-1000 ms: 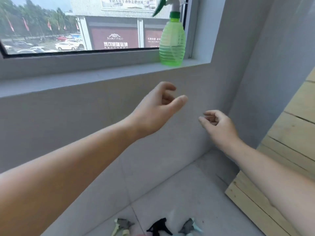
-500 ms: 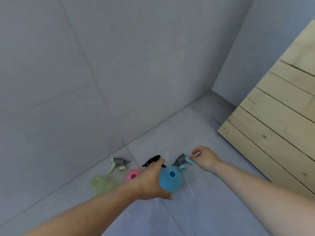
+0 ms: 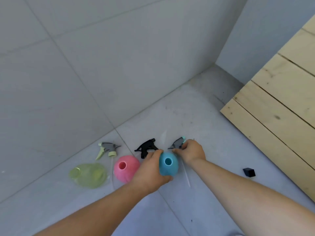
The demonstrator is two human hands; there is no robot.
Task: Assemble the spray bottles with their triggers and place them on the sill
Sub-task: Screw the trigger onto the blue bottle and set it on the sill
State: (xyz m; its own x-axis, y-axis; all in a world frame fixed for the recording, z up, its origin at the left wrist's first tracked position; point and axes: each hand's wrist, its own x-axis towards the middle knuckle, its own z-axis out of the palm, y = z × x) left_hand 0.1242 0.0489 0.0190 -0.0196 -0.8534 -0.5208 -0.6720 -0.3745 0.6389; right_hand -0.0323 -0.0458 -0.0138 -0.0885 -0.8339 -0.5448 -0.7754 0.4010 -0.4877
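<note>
The blue bottle (image 3: 168, 163) stands on the grey floor tiles (image 3: 196, 120) near the wall, and the left hand (image 3: 151, 171) is wrapped round its left side, fingers curled over the far shoulder and thumb pressing the near side, so the bottle sits in that grip. It is round-bodied and opaque, seen from above, with its open neck showing as a darker teal hole. Just to the right and slightly farther, the right hand (image 3: 190, 153) is closed on the grey-and-teal trigger (image 3: 178, 143), whose teal nozzle tip pokes out past the knuckles; its clear dip tube (image 3: 186, 174) trails toward the near side along the floor beside the bottle. To the left of the held bottle stands the pink bottle (image 3: 126, 167), also open-necked, touching or nearly touching the left hand (the gap is too small to judge). Farther left lies the translucent yellow-green bottle (image 3: 89, 174). Beyond these, near the wall, lie the black trigger (image 3: 146, 147) and the grey-and-pale-green trigger (image 3: 107, 149), well apart from each other. A small black block (image 3: 249, 172) rests to the right, near the wooden planks (image 3: 276, 103).
</note>
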